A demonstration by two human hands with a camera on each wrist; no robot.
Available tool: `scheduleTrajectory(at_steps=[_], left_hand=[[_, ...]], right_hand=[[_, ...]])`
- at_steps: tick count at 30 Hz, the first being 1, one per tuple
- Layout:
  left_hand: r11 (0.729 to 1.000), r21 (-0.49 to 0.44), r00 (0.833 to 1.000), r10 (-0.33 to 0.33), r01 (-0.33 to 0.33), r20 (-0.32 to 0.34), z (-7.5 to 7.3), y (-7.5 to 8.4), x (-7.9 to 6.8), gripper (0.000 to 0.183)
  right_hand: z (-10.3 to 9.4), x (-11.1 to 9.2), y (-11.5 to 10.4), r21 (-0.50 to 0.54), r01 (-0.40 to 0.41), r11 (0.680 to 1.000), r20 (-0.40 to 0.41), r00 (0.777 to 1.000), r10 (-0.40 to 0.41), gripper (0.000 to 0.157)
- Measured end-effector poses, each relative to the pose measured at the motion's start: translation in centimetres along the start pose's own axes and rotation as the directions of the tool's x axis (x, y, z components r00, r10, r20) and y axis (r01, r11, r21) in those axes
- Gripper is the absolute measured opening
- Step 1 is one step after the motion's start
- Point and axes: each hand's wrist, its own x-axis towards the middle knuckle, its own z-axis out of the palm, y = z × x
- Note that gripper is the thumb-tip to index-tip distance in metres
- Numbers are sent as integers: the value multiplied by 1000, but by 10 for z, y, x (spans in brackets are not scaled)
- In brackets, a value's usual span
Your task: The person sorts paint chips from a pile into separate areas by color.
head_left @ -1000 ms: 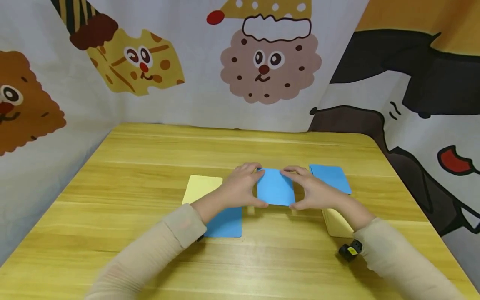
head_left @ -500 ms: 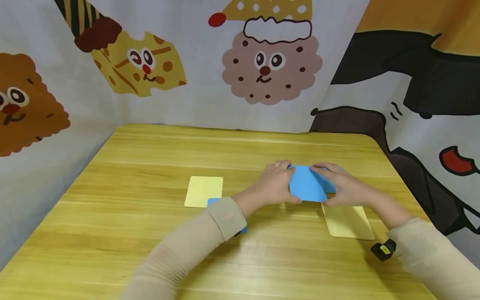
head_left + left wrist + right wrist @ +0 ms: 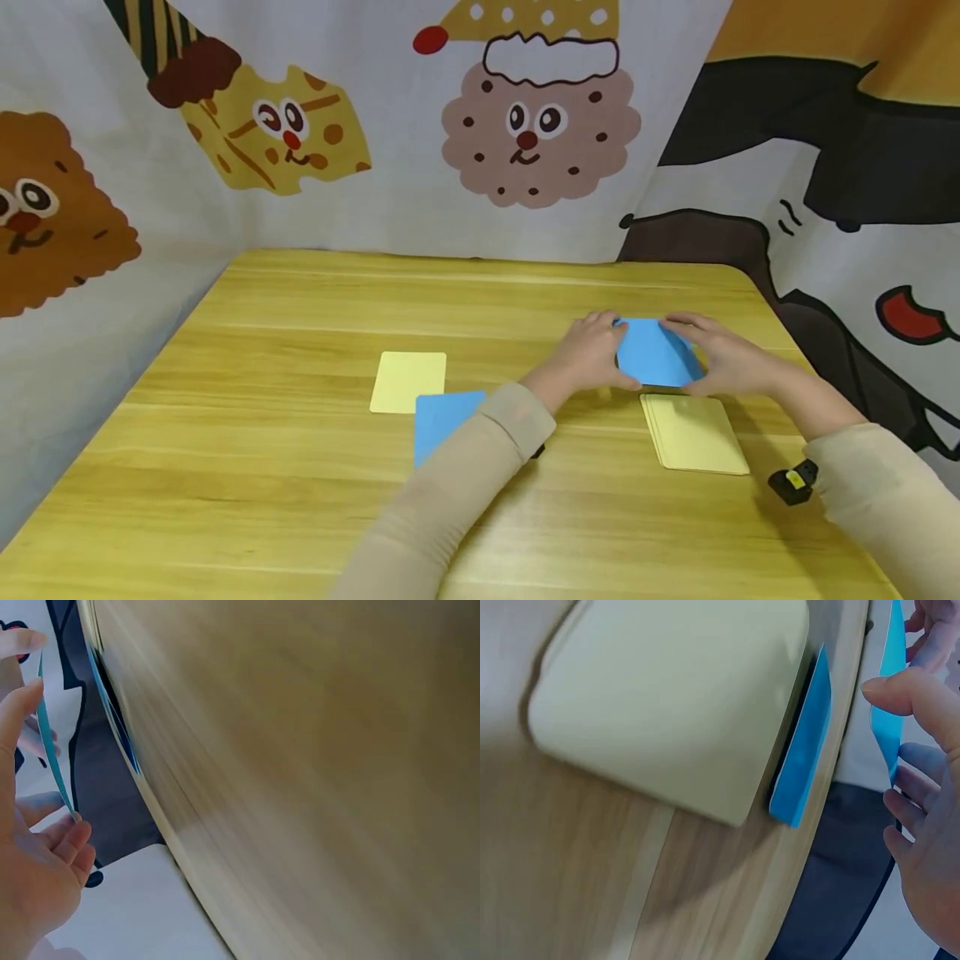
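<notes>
My left hand (image 3: pixel 588 357) and right hand (image 3: pixel 727 357) pinch a blue square card (image 3: pixel 651 354) at its opposite sides, with thumbs at the near corners and fingers at the far ones. The card bows slightly and is off the table. Below it, the right wrist view shows other blue cards (image 3: pixel 804 750) lying on the table; in the head view the held card hides most of them. Just nearer to me lies a stack of pale yellow cards (image 3: pixel 697 433). In the left wrist view the held card (image 3: pixel 49 739) appears edge-on between the fingers.
On the left half of the wooden table (image 3: pixel 247 400) lie a yellow card (image 3: pixel 405 383) and a blue card (image 3: pixel 445 421), whose corners meet; my left forearm partly covers the blue one. A cartoon-printed curtain (image 3: pixel 405 217) hangs behind the table.
Both hands have carried the blue card to the right and slightly away, from the middle of the table to over the blue cards. The yellow stack is uncovered now.
</notes>
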Motion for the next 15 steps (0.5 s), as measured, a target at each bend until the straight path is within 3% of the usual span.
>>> scheduleTrajectory(at_steps=[15], left_hand=[[996,56,995,-78,74,65,12,19,32,98]], right_hand=[[-7,7,29,20,-98,995,104,990,96,100]])
